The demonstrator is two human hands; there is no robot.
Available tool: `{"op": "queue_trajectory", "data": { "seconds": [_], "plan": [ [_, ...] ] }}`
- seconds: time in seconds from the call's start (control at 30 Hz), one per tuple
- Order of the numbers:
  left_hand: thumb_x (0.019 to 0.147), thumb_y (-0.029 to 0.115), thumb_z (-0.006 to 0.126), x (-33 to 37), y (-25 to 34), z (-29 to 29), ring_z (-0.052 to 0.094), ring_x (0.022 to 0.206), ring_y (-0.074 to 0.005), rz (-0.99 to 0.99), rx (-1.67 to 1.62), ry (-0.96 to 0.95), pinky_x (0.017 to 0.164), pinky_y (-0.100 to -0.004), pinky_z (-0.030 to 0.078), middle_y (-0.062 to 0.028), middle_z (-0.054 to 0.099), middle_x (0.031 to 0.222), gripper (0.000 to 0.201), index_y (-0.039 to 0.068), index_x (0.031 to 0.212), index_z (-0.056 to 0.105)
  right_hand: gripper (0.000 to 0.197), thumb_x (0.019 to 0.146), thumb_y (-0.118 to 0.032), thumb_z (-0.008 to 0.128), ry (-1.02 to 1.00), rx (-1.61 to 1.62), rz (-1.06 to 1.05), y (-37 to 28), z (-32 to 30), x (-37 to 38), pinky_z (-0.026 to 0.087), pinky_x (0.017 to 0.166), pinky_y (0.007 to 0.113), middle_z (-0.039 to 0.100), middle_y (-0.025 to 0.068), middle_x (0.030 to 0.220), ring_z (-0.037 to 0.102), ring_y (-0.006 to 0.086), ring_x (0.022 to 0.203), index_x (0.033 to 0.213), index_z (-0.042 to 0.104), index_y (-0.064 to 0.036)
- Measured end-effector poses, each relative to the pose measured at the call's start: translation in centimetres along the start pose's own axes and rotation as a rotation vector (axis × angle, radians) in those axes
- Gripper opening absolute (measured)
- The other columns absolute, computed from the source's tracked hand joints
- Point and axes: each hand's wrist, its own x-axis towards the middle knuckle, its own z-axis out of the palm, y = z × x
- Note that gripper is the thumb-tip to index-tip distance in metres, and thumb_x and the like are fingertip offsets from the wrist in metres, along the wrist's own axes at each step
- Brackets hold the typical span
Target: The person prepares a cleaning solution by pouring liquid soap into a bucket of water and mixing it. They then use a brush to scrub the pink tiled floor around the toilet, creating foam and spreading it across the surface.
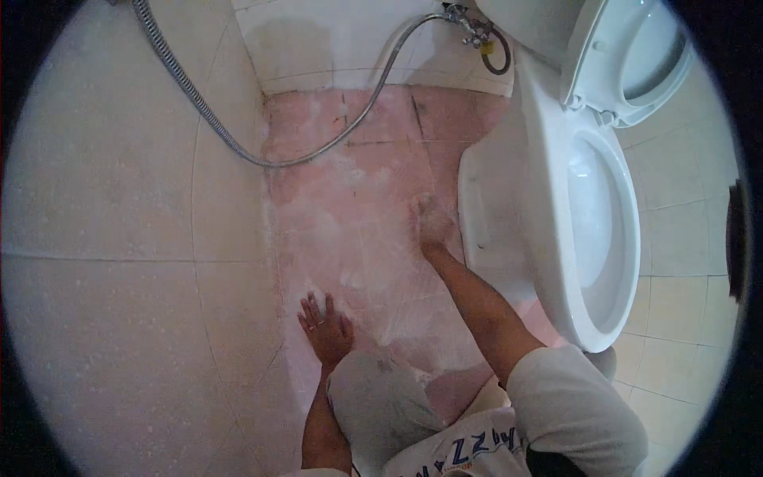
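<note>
My left hand (326, 332) rests on the pink tiled floor (342, 215) near the left wall, its fingers spread and a ring on one of them. Whitish, wet-looking smears cover much of this floor. Further ahead, my right hand (433, 222) is low over the tiles beside the base of the white toilet (494, 215). Motion smears its fingers, so I cannot make out whether anything is in them.
The toilet's seat and lid (628, 63) are raised on the right. A flexible metal hose (294, 163) hangs in a loop from a valve (474, 32) on the back wall toward the upper left. A beige tiled wall (127, 318) borders the floor's left side.
</note>
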Motion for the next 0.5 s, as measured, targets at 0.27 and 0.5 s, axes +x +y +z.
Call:
{"op": "queue_trajectory", "data": {
  "seconds": [0.27,0.5],
  "plan": [
    [0.086,0.027,0.052,0.1,-1.0,0.0,0.016,0.143,-0.0457,-0.087,0.056,-0.089,0.114,-0.0609,0.012,-0.0261,0.023,0.153,0.059,0.006,0.141,0.043,0.053,0.097,-0.049,0.04,-0.508,-0.285,-0.112,-3.1,-2.4,-13.2,0.049,0.086,0.049,0.062,0.0186,0.117,0.062,0.0382,0.101,0.127,0.053,-0.0071],
    [0.088,0.029,0.053,0.7,-0.3,-1.1,0.016,0.145,-0.0408,-0.144,0.124,-0.321,0.115,-0.0579,0.011,-0.023,0.021,0.155,0.057,0.013,0.142,0.042,0.041,0.096,-0.034,0.045,-0.606,-0.193,-0.143,-2.3,-5.1,-13.8,0.05,0.087,0.048,0.062,0.0175,0.115,0.062,0.0398,0.102,0.126,0.05,-0.0068]
  ]
}}
